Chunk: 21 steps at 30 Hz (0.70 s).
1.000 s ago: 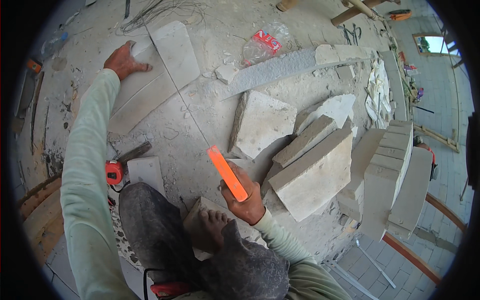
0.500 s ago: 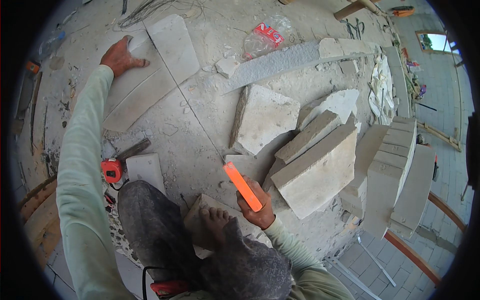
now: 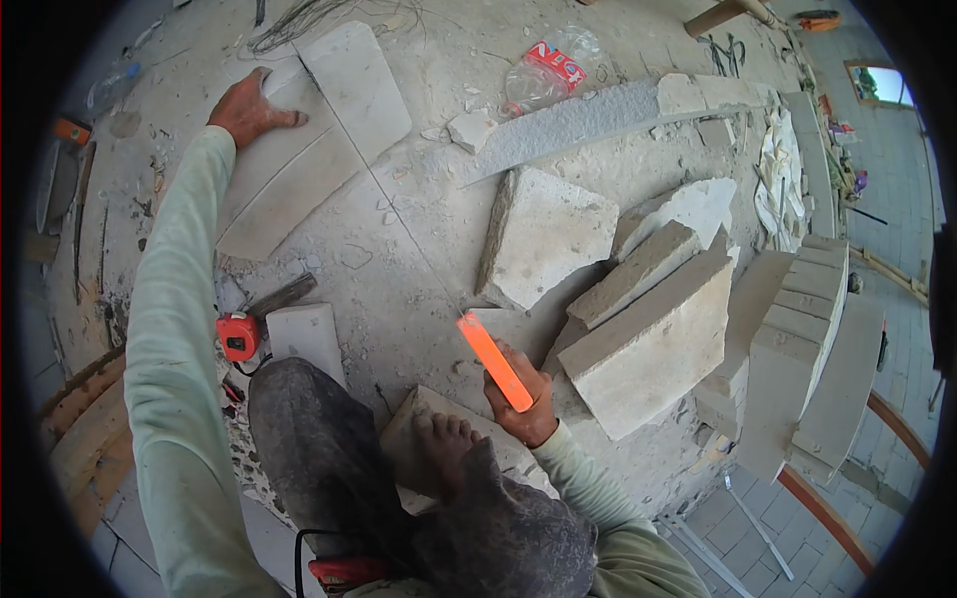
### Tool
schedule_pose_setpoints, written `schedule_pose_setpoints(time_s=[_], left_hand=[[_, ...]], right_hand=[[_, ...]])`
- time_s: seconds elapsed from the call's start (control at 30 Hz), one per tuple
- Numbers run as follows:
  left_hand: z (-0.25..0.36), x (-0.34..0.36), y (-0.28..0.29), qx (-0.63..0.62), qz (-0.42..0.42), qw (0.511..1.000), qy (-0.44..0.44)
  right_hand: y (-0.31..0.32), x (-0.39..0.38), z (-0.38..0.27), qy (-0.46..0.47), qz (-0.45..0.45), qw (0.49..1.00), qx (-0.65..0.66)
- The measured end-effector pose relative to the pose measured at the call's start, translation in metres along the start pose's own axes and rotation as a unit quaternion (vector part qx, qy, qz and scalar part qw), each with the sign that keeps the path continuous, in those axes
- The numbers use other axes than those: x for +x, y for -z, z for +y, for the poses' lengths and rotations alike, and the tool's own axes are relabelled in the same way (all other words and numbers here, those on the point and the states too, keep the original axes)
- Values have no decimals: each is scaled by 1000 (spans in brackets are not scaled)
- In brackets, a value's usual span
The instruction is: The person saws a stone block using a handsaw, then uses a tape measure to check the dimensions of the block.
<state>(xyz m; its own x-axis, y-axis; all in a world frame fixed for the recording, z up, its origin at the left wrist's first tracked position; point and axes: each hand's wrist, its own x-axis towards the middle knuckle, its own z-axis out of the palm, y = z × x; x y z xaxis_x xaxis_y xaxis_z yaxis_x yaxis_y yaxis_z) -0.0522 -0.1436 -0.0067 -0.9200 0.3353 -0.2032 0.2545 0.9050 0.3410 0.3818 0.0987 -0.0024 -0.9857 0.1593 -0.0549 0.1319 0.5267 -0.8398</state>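
Note:
A pale masonry block point(image 3: 344, 85) lies flat at the upper left, with a line running along its face. My left hand point(image 3: 252, 110) rests on the block's left part, thumb spread away from the fingers. In my right hand point(image 3: 523, 399) is the orange handle of a handsaw point(image 3: 495, 361), fingers wrapped round it. Seen nearly edge-on, the saw's thin dark blade stretches from the handle up across the block. Whether its teeth are sunk into the block cannot be made out. My bare foot point(image 3: 444, 439) stands on another block point(image 3: 404, 448) below.
Right of the saw lie several broken blocks point(image 3: 648, 339), with stacked blocks point(image 3: 797, 339) farther right. Beyond are a long block strip point(image 3: 578, 125) and a clear plastic bottle point(image 3: 538, 80). A red tape measure point(image 3: 237, 337) sits near my left knee. Tangled wire point(image 3: 299, 25) lies at the far edge.
The whole view has shifted slightly. Against the block, the saw handle in my right hand has moved a little forward, away from me. My left hand stays on the block.

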Motion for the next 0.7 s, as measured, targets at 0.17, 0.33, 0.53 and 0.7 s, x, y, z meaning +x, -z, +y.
schedule_pose_setpoints(time_s=[0.17,0.33,0.53,0.7], left_hand=[[5,-7,-7,14,25,999,-15],[-8,10,-7,2,16,1000,-5],[-11,14,-9,-16,0,1000,-24],[5,-9,-9,36,43,998,18]], right_hand=[[-47,120,-22,-12,20,993,118],[-27,55,-13,-11,14,999,44],[-33,75,-2,-1,8,997,77],[-36,130,-54,-30,-1,992,121]])
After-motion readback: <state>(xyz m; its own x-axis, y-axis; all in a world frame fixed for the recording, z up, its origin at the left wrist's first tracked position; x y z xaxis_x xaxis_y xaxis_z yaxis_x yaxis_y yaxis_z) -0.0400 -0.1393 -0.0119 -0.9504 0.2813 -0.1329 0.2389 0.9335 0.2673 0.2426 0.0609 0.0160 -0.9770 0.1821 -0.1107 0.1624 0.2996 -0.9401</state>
